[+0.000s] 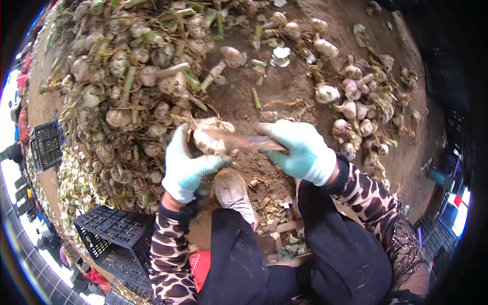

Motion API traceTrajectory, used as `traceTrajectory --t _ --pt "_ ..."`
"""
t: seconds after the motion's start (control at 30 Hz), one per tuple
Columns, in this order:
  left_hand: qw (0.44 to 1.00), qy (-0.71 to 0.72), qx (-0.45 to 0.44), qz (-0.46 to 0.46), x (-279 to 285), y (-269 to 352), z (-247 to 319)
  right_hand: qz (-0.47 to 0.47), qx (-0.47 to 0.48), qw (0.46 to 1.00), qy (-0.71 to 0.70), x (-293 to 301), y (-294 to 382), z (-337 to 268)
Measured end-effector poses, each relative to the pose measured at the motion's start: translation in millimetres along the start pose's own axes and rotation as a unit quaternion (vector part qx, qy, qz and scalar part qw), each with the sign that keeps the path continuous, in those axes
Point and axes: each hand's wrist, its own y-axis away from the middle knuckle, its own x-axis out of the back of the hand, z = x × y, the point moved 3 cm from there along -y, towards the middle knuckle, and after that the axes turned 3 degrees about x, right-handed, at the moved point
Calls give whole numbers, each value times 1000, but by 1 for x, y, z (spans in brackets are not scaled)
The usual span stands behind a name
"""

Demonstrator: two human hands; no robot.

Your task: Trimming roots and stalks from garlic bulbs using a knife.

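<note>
My left hand (190, 164), in a pale teal-and-white work glove, holds a garlic bulb (207, 144) between thumb and fingers, its roots facing up and away. My right hand (301, 148), gloved alike, grips a knife (263, 143) by its handle. The blurred blade points left and overlaps the bulb's right side; whether it touches or cuts there I cannot tell. Just beyond and left of my left hand rises a large heap of garlic bulbs (118, 63) with stems and dry leaves attached.
A smaller garlic pile (352, 89) lies right of the bare soil (236, 101), where loose bulbs and stem pieces are scattered. A black plastic crate (114, 228) stands near my left forearm, another crate (47, 146) farther left. My shoe (232, 190) is below the knife.
</note>
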Motion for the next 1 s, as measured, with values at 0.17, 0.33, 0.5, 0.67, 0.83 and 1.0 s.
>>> traceTrajectory --t 0.17,0.33,0.5,0.67,0.83,1.0 --pt "995 80 -15 -54 -35 25 -25 -82 37 986 140 -9 9 -13" --pt "992 76 -28 -101 -48 30 -21 -134 43 979 146 -13 19 -16" --pt "997 12 -30 -76 -50 34 -23 -137 19 985 103 -22 18 -11" --pt "996 67 -23 -60 -53 45 -19 -99 37 993 59 -34 24 0" --pt "985 11 -80 -152 -59 58 -2 -163 -125 974 98 -31 24 49" --pt "947 295 17 -129 -64 52 -17 114 -300 924 -207 -2 45 52"
